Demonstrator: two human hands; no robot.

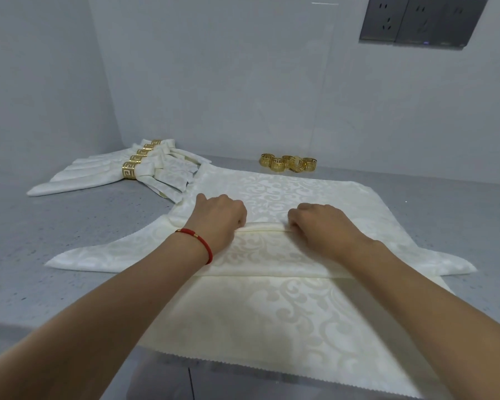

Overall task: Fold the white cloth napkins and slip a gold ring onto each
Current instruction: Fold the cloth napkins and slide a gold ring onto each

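Both hands, left hand [218, 217] and right hand [319, 226], had fingers curled, pinching a pleat ridge in the white damask cloth napkin [272, 307] on the grey speckled counter [70, 226]. I'd keep each pleat even and creased flat.

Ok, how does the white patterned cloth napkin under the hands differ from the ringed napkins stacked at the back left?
The white patterned cloth napkin under the hands lies spread wide with one pleat raised; the ringed napkins at the back left are gathered into narrow pleated bundles. It wears no ring; each of those passes through a gold ring. The left hand and right hand pinch its fold; nothing touches those. All share the same scrolled white fabric.
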